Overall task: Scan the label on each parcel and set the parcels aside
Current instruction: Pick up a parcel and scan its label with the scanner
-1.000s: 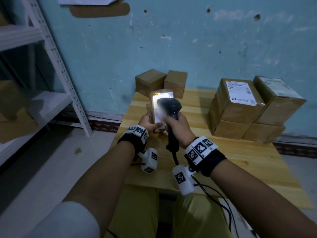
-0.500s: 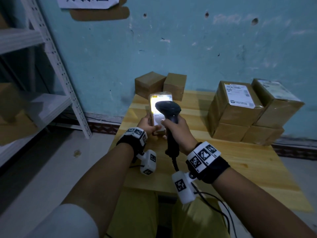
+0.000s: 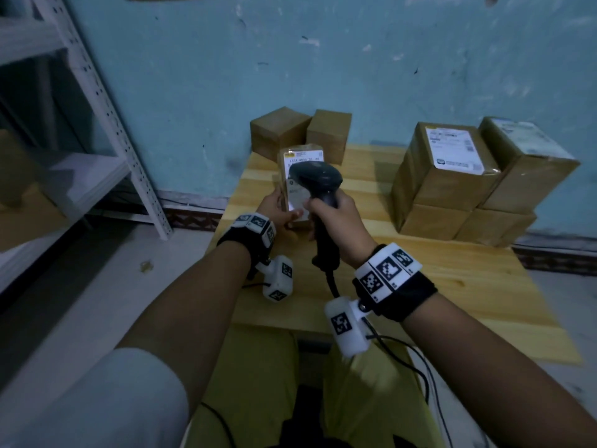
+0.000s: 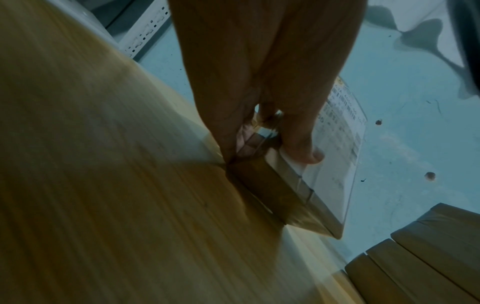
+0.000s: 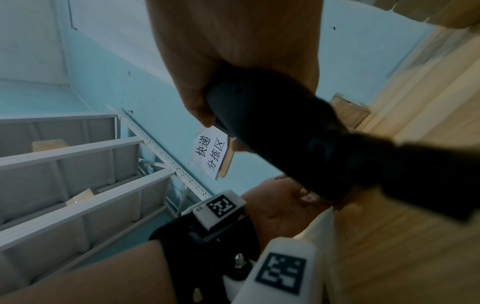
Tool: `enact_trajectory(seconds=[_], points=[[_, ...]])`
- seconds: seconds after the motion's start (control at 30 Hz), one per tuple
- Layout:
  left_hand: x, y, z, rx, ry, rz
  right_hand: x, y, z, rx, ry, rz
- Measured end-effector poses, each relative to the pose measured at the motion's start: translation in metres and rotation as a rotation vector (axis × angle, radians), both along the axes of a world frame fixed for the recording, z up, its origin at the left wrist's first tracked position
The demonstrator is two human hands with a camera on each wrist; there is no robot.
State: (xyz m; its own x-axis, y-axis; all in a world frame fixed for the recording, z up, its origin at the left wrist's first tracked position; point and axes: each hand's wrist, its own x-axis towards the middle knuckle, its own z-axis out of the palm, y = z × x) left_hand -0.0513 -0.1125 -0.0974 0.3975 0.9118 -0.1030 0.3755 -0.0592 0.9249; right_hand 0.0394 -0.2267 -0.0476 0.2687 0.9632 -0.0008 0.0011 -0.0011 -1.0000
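Note:
My left hand [image 3: 280, 208] holds a small brown parcel [image 3: 298, 163] tilted up over the wooden table [image 3: 452, 286], white label facing me. In the left wrist view the thumb [image 4: 306, 152] presses on the label [image 4: 337, 156] and the fingers wrap behind the parcel [image 4: 270, 185], whose lower edge meets the table top. My right hand [image 3: 336, 218] grips the handle of a black barcode scanner [image 3: 318, 182], its head just in front of the label and hiding the label's middle. The right wrist view shows the scanner handle [image 5: 285, 127] inside my fist [image 5: 233, 51].
Two small plain boxes [image 3: 300, 132] stand at the table's back edge by the blue wall. A two-high stack of larger labelled parcels [image 3: 458, 182] fills the back right. A white metal shelf rack [image 3: 97, 92] stands to the left. The scanner cable [image 3: 416, 367] hangs off the front edge.
The bright scanner light on the label has gone out; the label now looks dim. Both hands hold parcel and scanner much as before.

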Motion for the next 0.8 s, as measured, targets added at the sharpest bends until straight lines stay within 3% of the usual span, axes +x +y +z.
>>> enact_trajectory(seconds=[0.33, 0.57, 0.8], points=[[-0.001, -0.006, 0.005, -0.027, -0.045, -0.001, -0.009, -0.005, -0.005, 0.007, -0.027, -0.041], [-0.002, -0.007, 0.006, 0.049, 0.062, 0.006, -0.015, -0.009, -0.004, 0.032, -0.094, -0.048], [-0.002, -0.005, 0.002, -0.001, 0.02, 0.015, -0.014, -0.009, -0.006, 0.035, -0.093, -0.035]])
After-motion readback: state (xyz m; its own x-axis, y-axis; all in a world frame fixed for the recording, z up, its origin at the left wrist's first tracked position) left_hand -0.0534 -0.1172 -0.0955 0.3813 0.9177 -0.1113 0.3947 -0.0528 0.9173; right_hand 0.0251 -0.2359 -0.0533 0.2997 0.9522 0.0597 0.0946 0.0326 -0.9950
